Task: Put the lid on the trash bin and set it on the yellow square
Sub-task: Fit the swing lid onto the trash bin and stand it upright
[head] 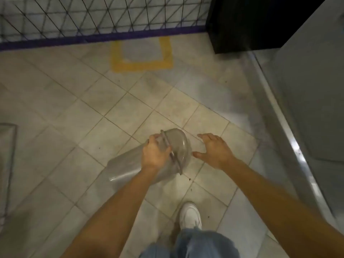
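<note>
While L hand [155, 154] grips 1 lidded bin [130, 164] | R hand [214, 149] fingers spread | 1 yellow square [141, 64]

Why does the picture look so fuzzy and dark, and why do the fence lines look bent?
Head view: dim light; the bin and left hand are smeared by motion blur, the right hand less so; a bright glare sits on the metal edge; the wide lens bows the fence and floor tiles.
</note>
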Demonstrator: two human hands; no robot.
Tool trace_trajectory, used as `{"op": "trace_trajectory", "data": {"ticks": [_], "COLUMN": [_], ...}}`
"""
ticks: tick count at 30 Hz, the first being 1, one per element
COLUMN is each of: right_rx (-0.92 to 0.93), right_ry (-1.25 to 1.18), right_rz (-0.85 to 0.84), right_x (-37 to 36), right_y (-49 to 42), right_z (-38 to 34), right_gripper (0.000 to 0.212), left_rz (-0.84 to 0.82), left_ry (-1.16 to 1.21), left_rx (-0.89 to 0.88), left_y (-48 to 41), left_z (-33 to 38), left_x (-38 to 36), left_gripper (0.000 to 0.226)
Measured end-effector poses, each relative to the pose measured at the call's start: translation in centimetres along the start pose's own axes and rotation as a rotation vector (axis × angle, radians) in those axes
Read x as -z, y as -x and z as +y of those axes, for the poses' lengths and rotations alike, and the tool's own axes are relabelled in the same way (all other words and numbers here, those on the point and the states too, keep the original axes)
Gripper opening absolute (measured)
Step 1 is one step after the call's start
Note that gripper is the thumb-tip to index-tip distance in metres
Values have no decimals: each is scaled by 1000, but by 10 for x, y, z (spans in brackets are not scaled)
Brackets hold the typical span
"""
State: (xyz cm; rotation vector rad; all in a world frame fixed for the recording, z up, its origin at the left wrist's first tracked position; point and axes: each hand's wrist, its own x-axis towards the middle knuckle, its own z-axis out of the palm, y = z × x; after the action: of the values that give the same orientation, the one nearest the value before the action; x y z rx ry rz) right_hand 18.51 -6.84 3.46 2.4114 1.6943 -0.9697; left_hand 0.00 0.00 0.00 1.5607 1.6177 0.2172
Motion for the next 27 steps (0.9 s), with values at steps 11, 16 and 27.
{"op": "trace_trajectory", "data": {"ticks": [11, 16, 27], "right_rx": [-39, -15, 12], "right_ry": [-268, -353, -383], "right_rz": [9, -78, -42], "right_x": [-99, -113, -112], "right_y": [-78, -88, -81], "right_z": [29, 28, 24], "right_gripper": [85, 93, 87], "left_rz": [9, 64, -74], "left_ry": [151, 184, 383], "left_rx": [-59, -23, 142], "left_y": [-57, -65, -67], "left_z": [-48, -50, -51], "left_x": [-85, -88, -83], "left_gripper": [66, 44, 27]}}
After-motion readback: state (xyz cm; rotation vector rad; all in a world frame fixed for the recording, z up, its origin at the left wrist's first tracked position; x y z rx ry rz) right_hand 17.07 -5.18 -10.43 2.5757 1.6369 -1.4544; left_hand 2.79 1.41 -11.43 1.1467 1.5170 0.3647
